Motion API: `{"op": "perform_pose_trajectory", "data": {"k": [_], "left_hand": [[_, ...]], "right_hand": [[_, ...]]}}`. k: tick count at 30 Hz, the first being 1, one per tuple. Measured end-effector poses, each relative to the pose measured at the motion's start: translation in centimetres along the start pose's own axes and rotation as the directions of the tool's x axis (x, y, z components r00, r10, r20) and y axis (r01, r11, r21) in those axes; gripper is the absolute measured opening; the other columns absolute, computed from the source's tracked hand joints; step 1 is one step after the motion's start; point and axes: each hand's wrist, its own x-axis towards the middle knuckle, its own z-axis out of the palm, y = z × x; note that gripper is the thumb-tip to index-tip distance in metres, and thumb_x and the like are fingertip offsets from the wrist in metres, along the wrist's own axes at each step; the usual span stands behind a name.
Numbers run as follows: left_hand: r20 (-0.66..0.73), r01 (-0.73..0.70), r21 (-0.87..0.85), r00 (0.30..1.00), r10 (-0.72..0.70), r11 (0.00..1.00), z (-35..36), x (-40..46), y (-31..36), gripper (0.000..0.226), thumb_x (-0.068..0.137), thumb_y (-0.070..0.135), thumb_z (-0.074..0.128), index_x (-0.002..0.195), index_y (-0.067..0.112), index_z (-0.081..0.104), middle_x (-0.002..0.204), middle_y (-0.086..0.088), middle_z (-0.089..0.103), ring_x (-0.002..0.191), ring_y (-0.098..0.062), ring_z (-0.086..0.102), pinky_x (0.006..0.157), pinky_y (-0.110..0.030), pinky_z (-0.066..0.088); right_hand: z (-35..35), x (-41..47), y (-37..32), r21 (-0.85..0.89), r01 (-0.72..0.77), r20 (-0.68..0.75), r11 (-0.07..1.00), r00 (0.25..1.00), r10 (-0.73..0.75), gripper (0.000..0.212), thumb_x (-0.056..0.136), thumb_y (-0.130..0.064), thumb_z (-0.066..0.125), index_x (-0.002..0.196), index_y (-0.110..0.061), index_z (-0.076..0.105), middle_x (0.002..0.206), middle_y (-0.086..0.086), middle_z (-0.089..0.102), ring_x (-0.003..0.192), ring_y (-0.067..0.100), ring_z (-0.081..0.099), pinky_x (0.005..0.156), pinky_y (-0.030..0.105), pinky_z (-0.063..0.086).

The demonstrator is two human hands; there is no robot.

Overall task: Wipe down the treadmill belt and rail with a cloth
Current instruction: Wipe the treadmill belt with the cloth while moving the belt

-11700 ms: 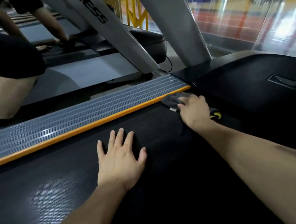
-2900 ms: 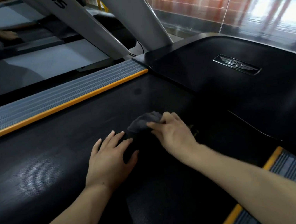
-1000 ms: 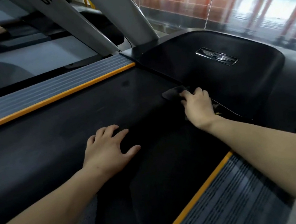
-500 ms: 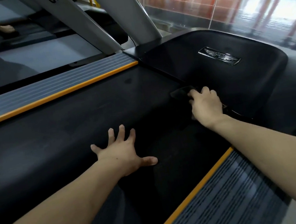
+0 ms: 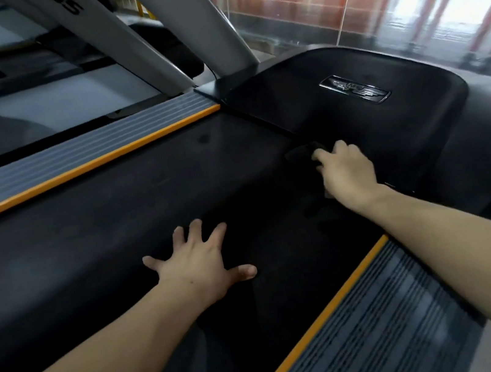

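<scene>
Cloth [image 5: 300,154], dark, lies at the belt's [image 5: 115,225] front edge against the motor cover [image 5: 358,135], pressed under the right hand [image 5: 347,174]; the left hand [image 5: 200,265] rests splayed on the belt. Risk: cloth snagging in the seam.

The left hand [image 5: 200,265] lies flat on the black treadmill belt [image 5: 84,230], fingers [image 5: 195,230] spread and straight; the right hand [image 5: 346,173] presses a dark cloth [image 5: 302,154] on the belt's front edge, against the black motor cover [image 5: 340,125]; grey ribbed rails with orange edging run along both sides, the far rail [image 5: 72,155] and the near rail [image 5: 385,324]; two grey uprights [image 5: 196,23] rise behind.
</scene>
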Motion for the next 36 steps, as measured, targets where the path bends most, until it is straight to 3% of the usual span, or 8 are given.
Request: {"op": "perform_pose_trajectory", "data": {"k": [4, 9, 11, 17, 21, 26, 32, 36], "left_hand": [[0.014, 0.013, -0.018, 1.0, -0.013, 1.0, 0.3, -0.3, 0.3, 0.099, 0.077, 0.081, 0.057, 0.155, 0.045, 0.007, 0.167, 0.003, -0.008, 0.153, -0.032, -0.011, 0.105, -0.083, 0.017], [-0.085, 0.019, -0.114, 0.996, -0.029, 0.993, 0.9, -0.9, 0.0, 0.096, 0.073, 0.08, 0.062, 0.151, 0.042, 0.019, 0.161, -0.002, 0.003, 0.15, -0.03, 0.004, 0.106, -0.082, 0.019], [-0.055, 0.02, -0.107, 0.998, -0.026, 0.994, 0.7, -0.8, -0.1, 0.097, 0.072, 0.083, 0.06, 0.151, 0.041, 0.024, 0.161, 0.001, 0.01, 0.15, -0.028, 0.007, 0.107, -0.081, 0.019], [0.072, -0.007, -0.129, 0.997, 0.016, 0.992, 0.1, -0.6, -0.8, 0.118, 0.061, 0.091, 0.06, 0.157, 0.04, 0.015, 0.166, 0.002, 0.0, 0.153, -0.03, -0.005, 0.109, -0.081, 0.01], [0.119, -0.031, -0.112, 0.992, 0.045, 0.993, 0.2, -1.0, -1.2, 0.124, 0.062, 0.089, 0.063, 0.159, 0.039, 0.003, 0.167, 0.0, -0.011, 0.153, -0.029, -0.015, 0.109, -0.081, 0.003], [0.175, -0.051, -0.085, 0.982, 0.065, 0.995, -0.3, -0.9, -1.7, 0.129, 0.063, 0.084, 0.067, 0.159, 0.038, -0.006, 0.166, -0.001, -0.019, 0.152, -0.029, -0.021, 0.111, -0.079, 0.003], [0.155, -0.04, -0.094, 0.986, 0.054, 0.995, 0.0, -1.2, -1.3, 0.127, 0.064, 0.082, 0.069, 0.159, 0.038, -0.004, 0.167, 0.0, -0.016, 0.153, -0.027, -0.019, 0.111, -0.079, 0.002], [0.138, -0.043, -0.1, 0.989, 0.056, 0.994, 0.3, -1.4, -1.1, 0.125, 0.066, 0.081, 0.068, 0.159, 0.038, -0.003, 0.167, 0.0, -0.016, 0.153, -0.028, -0.019, 0.111, -0.079, 0.0]], "right_hand": [[-1.5, -2.8, -4.4, 0.158, -0.017, 0.077, 0.987, 0.997, 0.005, 0.024, 0.091, -0.033, 0.057, 0.114, -0.028, 0.063, 0.099, 0.013, 0.052, 0.089, 0.036, 0.052, 0.074, 0.039, 0.048], [-3.4, -9.8, -8.4, 0.352, 0.304, 0.073, 0.885, 0.934, -0.35, 0.026, 0.085, -0.038, 0.067, 0.111, -0.037, 0.062, 0.091, 0.001, 0.048, 0.085, 0.025, 0.052, 0.067, 0.037, 0.049], [-3.0, -7.7, -6.9, 0.342, 0.323, 0.131, 0.883, 0.914, -0.385, 0.027, 0.088, -0.041, 0.063, 0.115, -0.039, 0.06, 0.094, -0.001, 0.047, 0.092, 0.024, 0.053, 0.072, 0.039, 0.051], [-1.2, -1.2, -1.0, -0.048, 0.034, 0.08, 0.998, 0.996, -0.03, 0.021, 0.096, -0.031, 0.052, 0.117, -0.025, 0.053, 0.104, 0.011, 0.047, 0.092, 0.033, 0.05, 0.063, 0.038, 0.041], [-2.9, -3.7, -5.3, 0.049, -0.031, 0.158, 0.998, 0.987, 0.023, 0.019, 0.092, -0.03, 0.052, 0.11, -0.029, 0.055, 0.107, 0.012, 0.049, 0.094, 0.037, 0.051, 0.072, 0.038, 0.041], [-5.4, -10.9, -9.7, 0.211, 0.327, 0.104, 0.921, 0.93, -0.354, 0.023, 0.089, -0.039, 0.061, 0.111, -0.036, 0.056, 0.096, 0.0, 0.048, 0.083, 0.023, 0.052, 0.059, 0.034, 0.049], [-3.1, -3.7, -0.8, -0.055, -0.02, 0.098, 0.998, 0.995, 0.025, 0.02, 0.095, -0.035, 0.052, 0.114, -0.027, 0.053, 0.102, 0.009, 0.048, 0.092, 0.032, 0.052, 0.06, 0.035, 0.038], [-3.4, -4.9, -1.7, -0.015, -0.076, 0.134, 0.997, 0.988, 0.077, 0.019, 0.094, -0.036, 0.053, 0.112, -0.029, 0.054, 0.099, 0.008, 0.048, 0.089, 0.032, 0.052, 0.063, 0.036, 0.037]]}}
